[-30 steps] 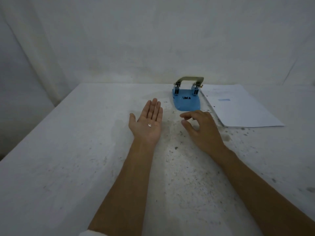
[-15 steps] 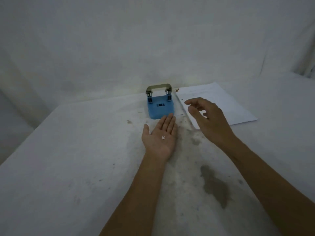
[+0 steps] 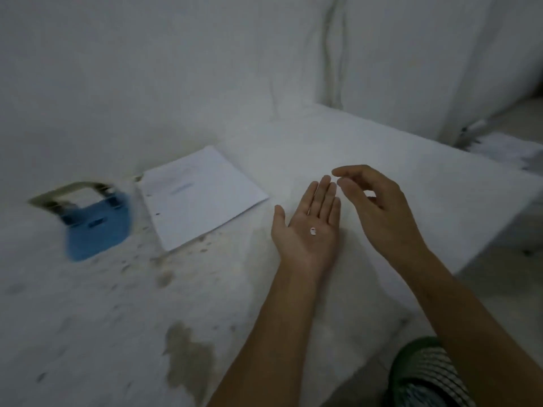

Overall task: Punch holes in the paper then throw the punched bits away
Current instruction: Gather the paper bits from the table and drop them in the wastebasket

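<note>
My left hand [image 3: 308, 227] lies flat, palm up, over the white table, with small white punched paper bits [image 3: 312, 231] resting on the palm. Just to its right my right hand [image 3: 379, 210] hovers, fingers loosely curled and apart, holding nothing. The white paper [image 3: 199, 195] lies to the left, with two punched holes along its left edge. The blue hole punch [image 3: 94, 227] with a metal handle sits further left, blurred.
The white table [image 3: 382, 148] is stained with dark spots and a large blotch near the front. Its right edge drops to a pale floor. A green slipper [image 3: 426, 377] shows at the bottom right. A blurred white heap [image 3: 505, 148] lies beyond the table's far right corner.
The view has swung right, so the punch and paper now sit at the left. Both hands have moved right, away from the punch, with the bits still on the left palm.
</note>
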